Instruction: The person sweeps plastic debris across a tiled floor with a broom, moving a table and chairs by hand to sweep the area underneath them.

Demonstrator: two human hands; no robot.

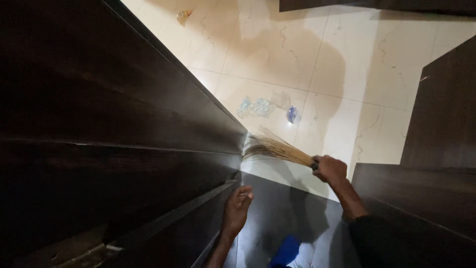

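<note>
Straw-coloured bundled-bristle hand broom [277, 150] slants down to the glossy cream floor tiles [347, 59], its bristles fanned against the corner of the dark wooden cabinet [124, 124] — the right hand [329, 168] is clenched around its grip end. Left hand [237, 208] (fingers loosely curled, holding nothing) rests against the cabinet's lower edge. Crumpled clear plastic wrappers [255, 106] lie beyond the bristles.

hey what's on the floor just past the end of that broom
Past the broom bristles, crumpled clear plastic wrappers and a small blue scrap lie on the cream tiled floor. The right hand grips the broom. Anything under the bristles is hidden.
</note>
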